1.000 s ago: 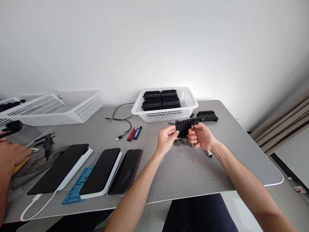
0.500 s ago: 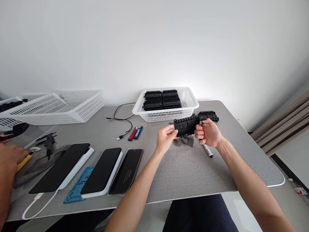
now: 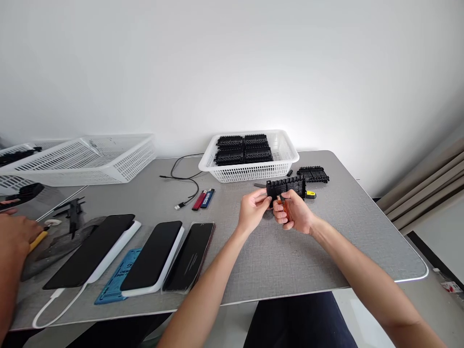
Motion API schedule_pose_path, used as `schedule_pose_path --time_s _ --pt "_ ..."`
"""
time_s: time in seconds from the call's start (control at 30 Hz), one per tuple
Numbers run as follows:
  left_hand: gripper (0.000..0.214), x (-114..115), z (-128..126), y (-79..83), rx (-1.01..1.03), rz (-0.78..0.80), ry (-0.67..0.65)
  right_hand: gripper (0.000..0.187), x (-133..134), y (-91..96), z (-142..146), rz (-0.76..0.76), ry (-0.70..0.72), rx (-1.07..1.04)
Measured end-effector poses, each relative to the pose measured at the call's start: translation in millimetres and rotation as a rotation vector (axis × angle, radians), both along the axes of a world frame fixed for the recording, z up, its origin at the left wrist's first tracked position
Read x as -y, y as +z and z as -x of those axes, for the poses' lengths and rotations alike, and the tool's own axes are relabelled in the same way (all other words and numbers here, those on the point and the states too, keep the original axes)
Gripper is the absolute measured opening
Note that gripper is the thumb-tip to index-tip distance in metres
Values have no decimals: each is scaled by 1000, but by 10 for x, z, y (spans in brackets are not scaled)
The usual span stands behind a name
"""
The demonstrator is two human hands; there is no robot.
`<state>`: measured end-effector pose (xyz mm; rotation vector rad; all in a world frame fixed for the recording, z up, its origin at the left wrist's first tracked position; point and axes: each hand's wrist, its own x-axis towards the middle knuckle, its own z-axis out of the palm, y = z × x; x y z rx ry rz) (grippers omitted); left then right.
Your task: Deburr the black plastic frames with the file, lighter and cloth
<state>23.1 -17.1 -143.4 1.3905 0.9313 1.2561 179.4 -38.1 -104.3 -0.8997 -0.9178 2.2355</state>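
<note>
My left hand (image 3: 254, 209) pinches the left end of a black ribbed plastic part (image 3: 290, 185), holding it raised over the grey table. An orange see-through lighter (image 3: 282, 205) is gripped in my right hand (image 3: 295, 212), its top close against the front of the part, with the thumb near the top. No flame can be made out. Another black plastic part (image 3: 313, 174) lies flat on the table just behind. A tool with a yellow and black handle (image 3: 311, 194) shows partly beyond the right end of the held part.
A white basket (image 3: 250, 173) with several black parts stands at the back. Red (image 3: 199, 200) and blue lighters (image 3: 208, 198), a black cable (image 3: 181, 178) and phones (image 3: 152, 256) lie to the left. A co-worker's hand (image 3: 21, 232) is at far left, near calipers (image 3: 74, 215).
My right hand has moved left and slightly down with the lighter, from the part's right end toward its middle. The held part has shifted slightly right, and the yellow handle has come into view.
</note>
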Motion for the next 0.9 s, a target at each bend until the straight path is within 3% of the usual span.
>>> schedule_pose_path --time_s 0.33,0.73,0.83,0.9 --pt "19 42 -19 45 -94 -78 4 21 -12 -29 19 44 27 44" --pt "33 43 -12 11 -51 -7 -19 24 -33 22 -80 53 -9 -33" --pt "34 15 -4 -1 -3 52 31 32 -21 53 -119 19 -55 -40" --pt "34 -2 9 8 51 101 74 37 -19 61 -141 -51 -163 -8"
